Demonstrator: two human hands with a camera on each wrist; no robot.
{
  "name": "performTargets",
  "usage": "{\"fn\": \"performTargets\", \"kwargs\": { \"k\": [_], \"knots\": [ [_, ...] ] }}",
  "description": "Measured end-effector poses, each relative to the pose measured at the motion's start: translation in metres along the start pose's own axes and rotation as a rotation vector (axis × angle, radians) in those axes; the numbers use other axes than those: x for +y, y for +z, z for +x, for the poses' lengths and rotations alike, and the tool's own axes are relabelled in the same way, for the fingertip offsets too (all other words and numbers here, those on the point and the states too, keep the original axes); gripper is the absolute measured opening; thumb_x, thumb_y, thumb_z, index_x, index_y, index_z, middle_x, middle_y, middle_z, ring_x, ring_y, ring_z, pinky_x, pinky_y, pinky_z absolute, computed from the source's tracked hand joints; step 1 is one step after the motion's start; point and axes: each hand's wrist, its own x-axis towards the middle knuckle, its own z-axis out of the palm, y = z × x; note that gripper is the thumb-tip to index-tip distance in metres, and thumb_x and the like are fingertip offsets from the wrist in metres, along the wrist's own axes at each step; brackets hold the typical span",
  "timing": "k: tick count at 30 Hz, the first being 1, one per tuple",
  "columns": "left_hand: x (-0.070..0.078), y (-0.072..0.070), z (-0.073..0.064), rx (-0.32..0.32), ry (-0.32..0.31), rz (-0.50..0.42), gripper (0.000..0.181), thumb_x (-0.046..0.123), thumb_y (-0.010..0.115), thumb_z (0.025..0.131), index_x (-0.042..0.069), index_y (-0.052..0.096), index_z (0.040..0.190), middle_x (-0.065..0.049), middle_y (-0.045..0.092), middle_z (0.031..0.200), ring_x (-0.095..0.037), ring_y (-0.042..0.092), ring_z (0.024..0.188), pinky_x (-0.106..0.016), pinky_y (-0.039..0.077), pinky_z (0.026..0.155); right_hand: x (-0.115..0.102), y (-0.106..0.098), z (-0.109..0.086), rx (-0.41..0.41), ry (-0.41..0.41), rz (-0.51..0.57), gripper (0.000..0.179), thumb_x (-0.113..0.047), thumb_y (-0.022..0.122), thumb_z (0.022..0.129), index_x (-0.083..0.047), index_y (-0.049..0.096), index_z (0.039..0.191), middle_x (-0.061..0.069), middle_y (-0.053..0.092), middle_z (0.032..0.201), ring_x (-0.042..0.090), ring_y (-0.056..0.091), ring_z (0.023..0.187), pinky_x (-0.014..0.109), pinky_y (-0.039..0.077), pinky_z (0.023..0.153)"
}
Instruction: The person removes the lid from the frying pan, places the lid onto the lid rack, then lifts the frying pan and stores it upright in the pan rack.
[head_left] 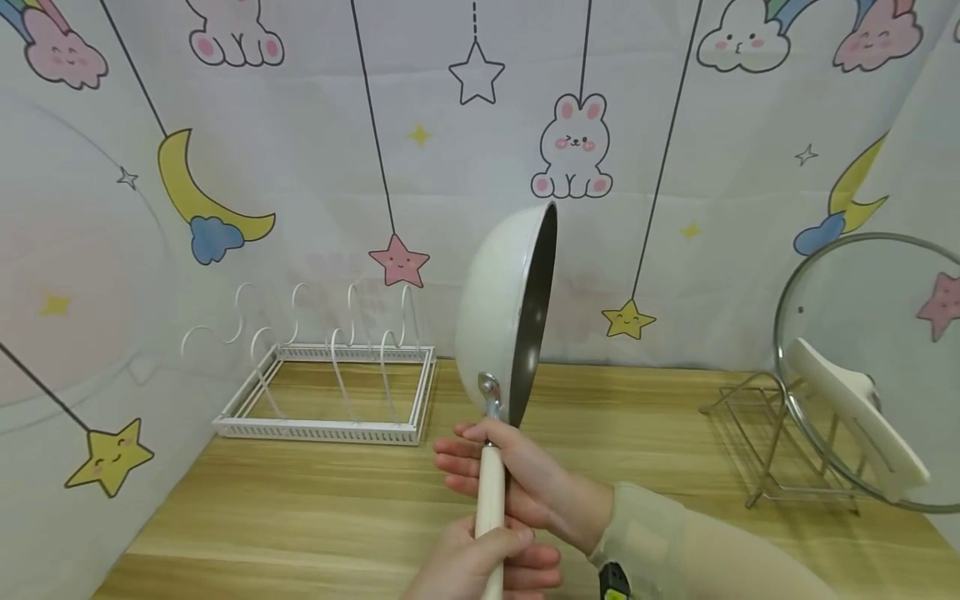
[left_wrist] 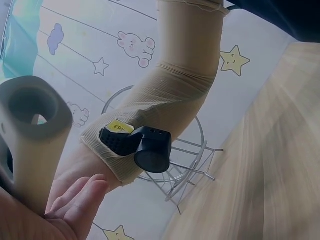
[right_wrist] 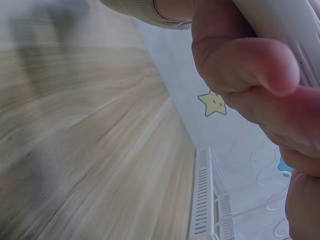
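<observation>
A white wok [head_left: 491,308] with a dark inside stands on edge in the air over the table, its opening turned to the right. Its cream handle [head_left: 491,492] points down toward me. My right hand [head_left: 540,479] holds the handle's upper part by the metal joint, thumb across the front and fingers behind. Lower down, my left hand [head_left: 480,558] grips the same handle, thumb over it and fingertips showing at the right. The left wrist view shows the handle's hollow grey end [left_wrist: 37,107] rising above the left palm.
At the back left sits a white rack [head_left: 322,429] with curved wire dividers. A wire stand [head_left: 772,450] at the right bears a big glass lid [head_left: 862,308] leaning upright, with a cream handle piece [head_left: 862,417]. A patterned cloth [head_left: 480,150] hangs behind the wooden table [head_left: 645,417].
</observation>
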Motion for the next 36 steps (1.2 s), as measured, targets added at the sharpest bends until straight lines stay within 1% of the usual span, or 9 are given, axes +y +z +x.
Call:
{"fn": "performTargets", "kwargs": {
  "k": [4,9,14,20,23,27,29,30,36],
  "knots": [
    [0.002,-0.001,0.0,0.011,0.0,0.023,0.039,0.017,0.054,0.09,-0.013,0.052,0.115,-0.018,0.072,0.096,-0.022,0.07,0.088,-0.042,0.057,0.079,-0.002,0.001,0.001,-0.007,0.008,-0.037,0.029,-0.018,0.049,0.089,-0.009,0.042,0.115,0.001,0.069,0.101,0.011,0.068,0.09,0.024,0.056,0.079],
    [0.002,-0.002,-0.002,0.03,-0.004,0.025,0.037,0.017,0.054,0.091,-0.012,0.053,0.114,-0.018,0.072,0.096,-0.022,0.07,0.088,-0.042,0.057,0.08,-0.002,0.003,0.002,0.009,0.026,-0.078,0.031,-0.019,0.048,0.088,-0.008,0.042,0.116,0.004,0.07,0.104,0.015,0.068,0.094,0.026,0.055,0.081],
    [0.004,-0.003,-0.004,0.024,0.003,0.015,0.043,0.017,0.053,0.091,-0.013,0.047,0.12,-0.019,0.071,0.1,-0.022,0.07,0.089,-0.044,0.056,0.08,-0.003,0.006,0.003,0.031,0.023,-0.101,0.034,-0.018,0.048,0.086,-0.006,0.042,0.118,0.007,0.069,0.106,0.016,0.068,0.095,0.028,0.055,0.083],
    [0.008,-0.005,-0.007,0.021,0.005,0.003,0.047,0.017,0.053,0.091,-0.014,0.042,0.125,-0.014,0.072,0.099,-0.019,0.07,0.089,-0.04,0.057,0.079,-0.006,0.011,0.003,0.013,0.034,-0.104,0.032,-0.016,0.047,0.086,-0.007,0.042,0.116,0.007,0.069,0.104,0.015,0.068,0.092,0.027,0.056,0.08],
    [0.011,-0.006,-0.007,0.016,0.012,0.006,0.041,0.017,0.054,0.091,-0.011,0.046,0.119,-0.013,0.072,0.099,-0.019,0.07,0.089,-0.04,0.057,0.08,-0.007,0.013,0.004,0.017,0.033,-0.118,0.032,-0.016,0.047,0.086,-0.006,0.042,0.116,0.007,0.069,0.103,0.015,0.068,0.089,0.028,0.056,0.079],
    [0.014,-0.009,-0.008,0.011,0.024,0.023,0.028,0.017,0.055,0.091,-0.003,0.048,0.11,-0.015,0.071,0.101,-0.021,0.07,0.091,-0.041,0.056,0.081,-0.009,0.015,0.007,0.022,0.032,-0.141,0.032,-0.015,0.046,0.086,-0.006,0.044,0.116,0.009,0.068,0.103,0.016,0.068,0.087,0.028,0.056,0.078],
    [0.015,-0.01,-0.008,0.01,0.027,0.033,0.029,0.018,0.055,0.09,-0.002,0.047,0.11,-0.015,0.071,0.102,-0.021,0.07,0.091,-0.041,0.056,0.081,-0.009,0.015,0.008,0.019,0.033,-0.145,0.03,-0.015,0.046,0.085,-0.007,0.045,0.114,0.01,0.068,0.103,0.016,0.068,0.085,0.028,0.056,0.077],
    [0.015,-0.011,-0.007,0.011,0.028,0.032,0.027,0.018,0.056,0.09,-0.001,0.047,0.107,-0.015,0.071,0.101,-0.021,0.07,0.091,-0.041,0.056,0.081,-0.009,0.015,0.008,0.016,0.036,-0.147,0.029,-0.015,0.046,0.085,-0.007,0.046,0.114,0.01,0.068,0.102,0.016,0.068,0.085,0.028,0.057,0.077],
    [0.017,-0.013,-0.007,0.01,0.016,0.05,0.029,0.019,0.056,0.09,-0.002,0.048,0.108,-0.013,0.071,0.1,-0.02,0.07,0.091,-0.04,0.057,0.081,-0.009,0.015,0.012,-0.005,0.054,-0.168,0.018,-0.016,0.045,0.087,-0.011,0.047,0.104,0.006,0.068,0.094,0.013,0.068,0.081,0.025,0.056,0.073]
  ]
}}
